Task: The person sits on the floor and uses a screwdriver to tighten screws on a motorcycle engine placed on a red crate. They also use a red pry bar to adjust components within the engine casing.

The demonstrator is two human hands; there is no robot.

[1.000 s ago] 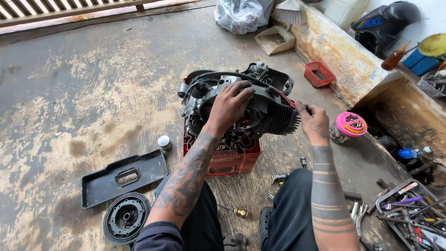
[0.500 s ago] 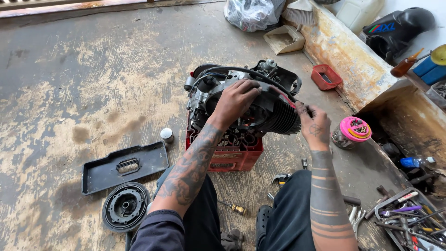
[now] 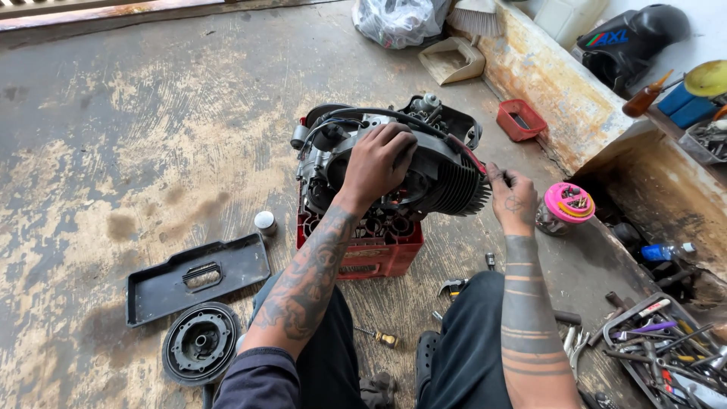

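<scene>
Engine (image 3: pixel 424 163) sits on a red crate (image 3: pixel 379 254). Left hand (image 3: pixel 379 163) lies spread over its casing, steadying it. Right hand (image 3: pixel 509 198) pinches a small tool at the cooling fins. Judged: fastener work in hand; the next move needs a firm hold.

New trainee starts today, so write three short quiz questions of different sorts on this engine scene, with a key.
1. True or false: the left hand lies flat on top of the engine.
2. What does the engine rest on? A) a red plastic crate B) a wooden bench C) a car tyre
3. Fill in: the flat black cover lies on the floor beside a round black ______.

Key
1. True. The right hand is at the engine's finned end, pinching something too small to tell.
2. A, the red plastic crate.
3. Pulley-like disc, in front of the cover.
</scene>
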